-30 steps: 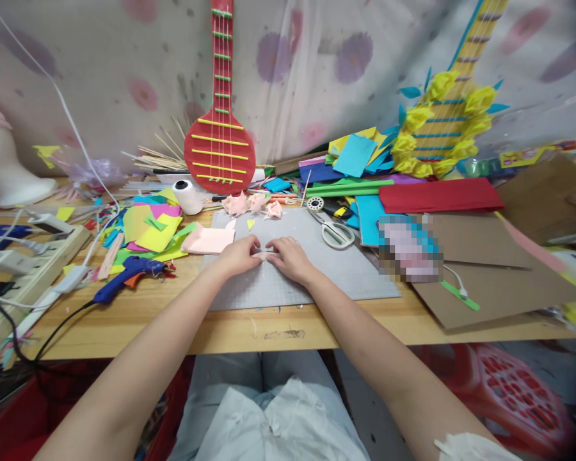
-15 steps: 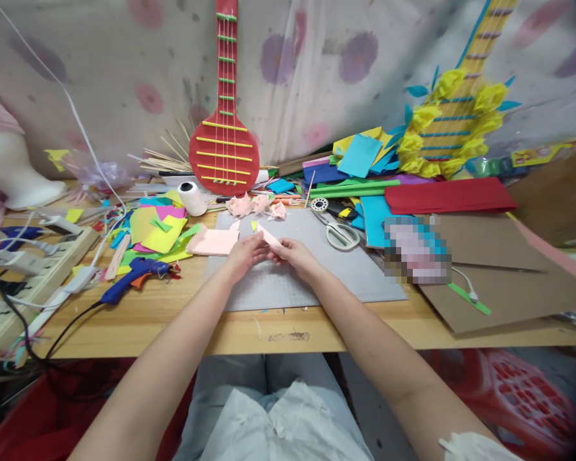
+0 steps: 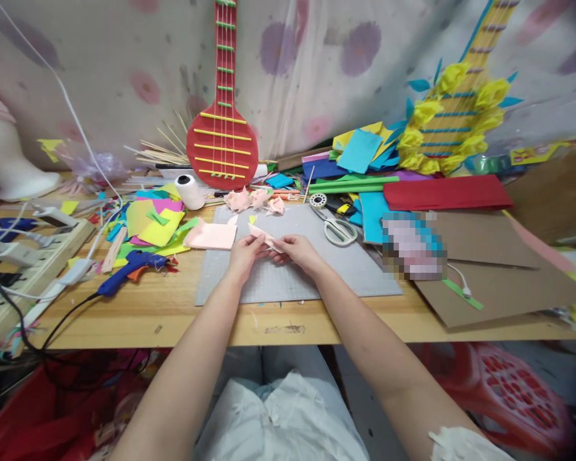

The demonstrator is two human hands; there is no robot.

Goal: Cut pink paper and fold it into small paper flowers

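My left hand (image 3: 246, 254) and my right hand (image 3: 295, 250) meet above a grey mat (image 3: 365, 269). Pinched between the fingers of both is a small folded piece of pale pink paper (image 3: 265, 236). A stack of pale pink paper (image 3: 214, 235) lies left of my left hand. Beyond my hands are crumpled pink paper flowers (image 3: 237, 200) in a row at the mat's far edge. A tiny yellow scrap (image 3: 253, 219) sits just behind the held paper. Scissors (image 3: 338, 232) with pale handles rest on the mat to the right.
A blue glue gun (image 3: 129, 271) lies at left near a power strip (image 3: 9, 288) with cables. A red paper lute (image 3: 222, 147) and a yellow one (image 3: 448, 128) lean at the back. Cardboard (image 3: 489, 282) covers the right side, beside a thread spool (image 3: 189, 192) further left.
The held pink paper looks slightly turned, and my fingers have shifted a little along it. The whole view has moved slightly; the other things stay in place.
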